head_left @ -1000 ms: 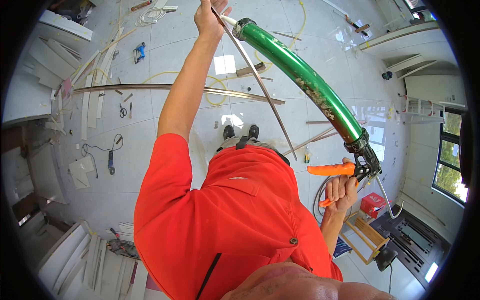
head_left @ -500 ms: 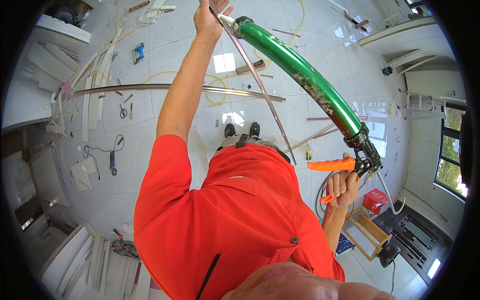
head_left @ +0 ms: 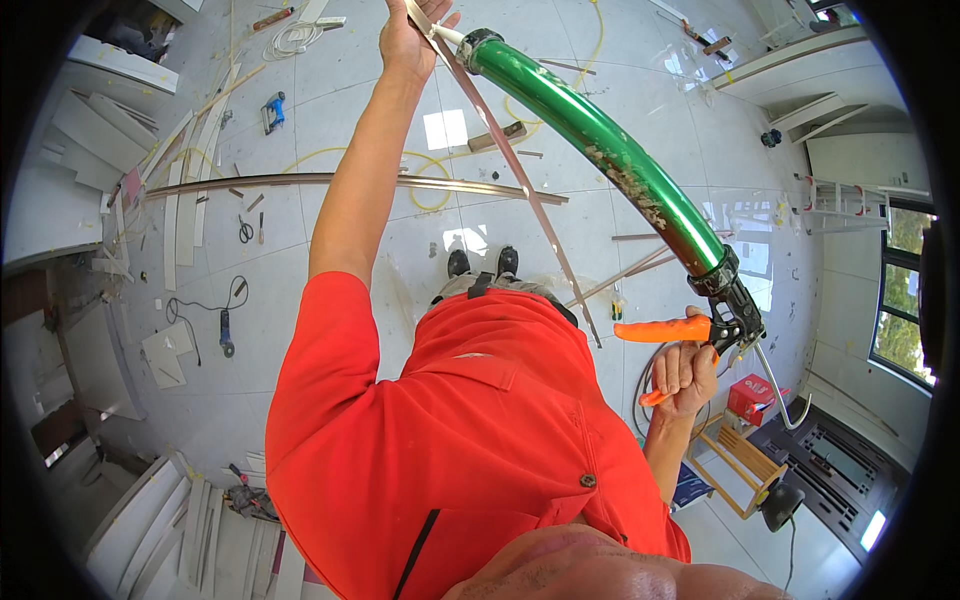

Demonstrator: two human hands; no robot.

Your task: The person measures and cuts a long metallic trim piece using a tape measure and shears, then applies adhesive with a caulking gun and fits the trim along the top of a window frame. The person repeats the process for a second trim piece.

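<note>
My right hand [head_left: 685,378] is closed round the orange-handled grip of a caulking gun [head_left: 622,180]. Its green, smeared barrel slants up and away to the left, and a bent metal rod sticks out behind. The white nozzle [head_left: 450,36] meets a long, thin brownish trim strip [head_left: 520,170] close to my left hand [head_left: 410,45], though I cannot tell if it presses on it. That hand grips the strip's far end at the top edge of view, arm stretched out. From there the strip hangs slantwise toward my waist. Bead of sealant: too small to make out.
Long metal-like trims [head_left: 350,181] lie across the tiled floor beyond my feet. Also about are a yellow hose [head_left: 432,160], a blue nail gun [head_left: 273,112], a corded blue tool [head_left: 226,330], white panels [head_left: 105,140], a wooden stool [head_left: 740,470], a red box [head_left: 750,398] and a ladder [head_left: 845,200].
My left hand has shifted slightly left, and the strip has turned to show more of its reddish-brown face. Its lower end has come a little nearer me. The caulking gun stays almost still.
</note>
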